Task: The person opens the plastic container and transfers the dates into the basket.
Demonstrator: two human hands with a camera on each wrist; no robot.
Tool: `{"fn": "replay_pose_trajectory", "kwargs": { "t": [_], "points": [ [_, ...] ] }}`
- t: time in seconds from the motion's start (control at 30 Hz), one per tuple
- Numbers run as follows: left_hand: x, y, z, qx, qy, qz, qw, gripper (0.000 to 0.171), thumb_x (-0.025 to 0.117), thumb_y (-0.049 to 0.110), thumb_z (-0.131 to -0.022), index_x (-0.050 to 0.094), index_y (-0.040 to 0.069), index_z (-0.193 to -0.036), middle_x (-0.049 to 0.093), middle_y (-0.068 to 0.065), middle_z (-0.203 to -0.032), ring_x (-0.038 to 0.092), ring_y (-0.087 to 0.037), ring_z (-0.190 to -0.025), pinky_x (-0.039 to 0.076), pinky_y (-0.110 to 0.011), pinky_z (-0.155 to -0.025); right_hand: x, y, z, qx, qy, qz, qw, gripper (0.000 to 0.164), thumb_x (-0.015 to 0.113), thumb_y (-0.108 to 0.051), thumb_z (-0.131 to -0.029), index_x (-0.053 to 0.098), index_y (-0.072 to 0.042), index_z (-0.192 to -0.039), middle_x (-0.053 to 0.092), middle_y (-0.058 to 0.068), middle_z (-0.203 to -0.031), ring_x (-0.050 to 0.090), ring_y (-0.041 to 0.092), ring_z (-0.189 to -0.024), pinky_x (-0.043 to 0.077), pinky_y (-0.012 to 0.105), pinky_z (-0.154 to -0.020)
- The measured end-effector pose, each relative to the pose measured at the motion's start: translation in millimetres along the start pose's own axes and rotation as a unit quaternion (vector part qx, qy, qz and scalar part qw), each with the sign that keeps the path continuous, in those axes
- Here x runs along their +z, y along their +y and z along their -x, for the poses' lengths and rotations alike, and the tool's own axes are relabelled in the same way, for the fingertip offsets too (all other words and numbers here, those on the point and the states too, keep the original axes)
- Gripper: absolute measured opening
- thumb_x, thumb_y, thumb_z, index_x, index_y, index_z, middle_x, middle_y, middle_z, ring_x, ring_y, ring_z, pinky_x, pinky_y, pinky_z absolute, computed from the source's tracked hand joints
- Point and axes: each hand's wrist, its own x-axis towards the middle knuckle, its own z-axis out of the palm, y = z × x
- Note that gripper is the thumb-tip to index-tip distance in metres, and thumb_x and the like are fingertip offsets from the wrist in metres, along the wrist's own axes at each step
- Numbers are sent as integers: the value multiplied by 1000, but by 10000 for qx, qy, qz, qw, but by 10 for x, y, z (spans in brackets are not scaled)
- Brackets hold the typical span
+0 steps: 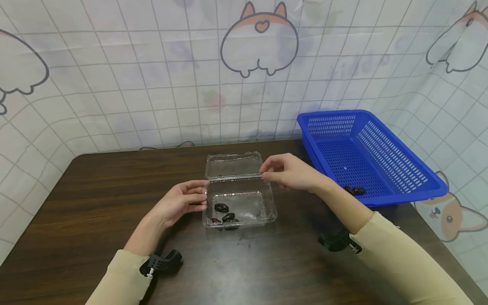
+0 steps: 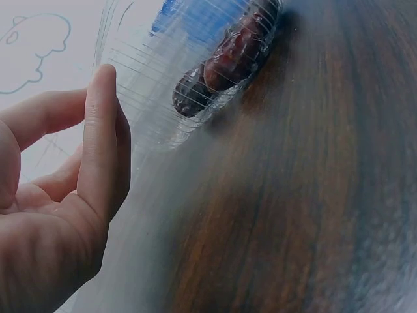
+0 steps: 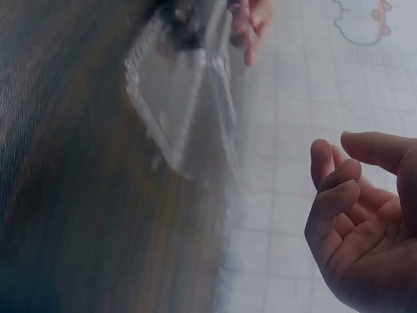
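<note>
A clear plastic clamshell box (image 1: 244, 202) stands on the table with its lid (image 1: 234, 165) raised at the back. Several dark, wrinkled dates (image 1: 221, 207) lie in its left and front part; the left wrist view shows a reddish-brown date (image 2: 236, 59) through the ribbed wall. Fairly straight fingers of my left hand (image 1: 179, 202) rest along the box's left side. At the lid's right end, near the hinge, is my right hand (image 1: 287, 171). Its fingers are loosely curled with nothing between them in the right wrist view, and whether they touch the lid cannot be told.
A blue plastic basket (image 1: 385, 199) sits at the back right, with a few dates (image 1: 354, 190) in its near corner. Behind the dark wooden table (image 1: 95, 212) hangs a white gridded cloth (image 1: 152, 76) with cartoon prints. Both wrists wear black straps.
</note>
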Motion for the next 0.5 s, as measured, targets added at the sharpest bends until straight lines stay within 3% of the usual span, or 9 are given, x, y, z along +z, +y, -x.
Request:
{"fn": "replay_pose_trajectory", "kwargs": {
  "t": [0.27,0.5],
  "points": [
    [-9,8,3,-21,-2,16,10000,55,66,5,-91,42,0,-140,49,-17,-112,61,-20,-82,57,-40,-83,299,13,-209,-37,-359,-22,9993,13,65,-18,-94,65,-14,-106,65,14,-93,47,19,-51,46,37,-47],
    [2,2,-3,-26,36,15,10000,54,65,4,-91,43,0,-140,49,-18,-114,62,-20,-82,57,-40,-83,542,39,-335,21,-572,45,9984,16,65,-14,-93,65,-8,-108,67,13,-99,46,14,-48,43,27,-44]
  ]
}}
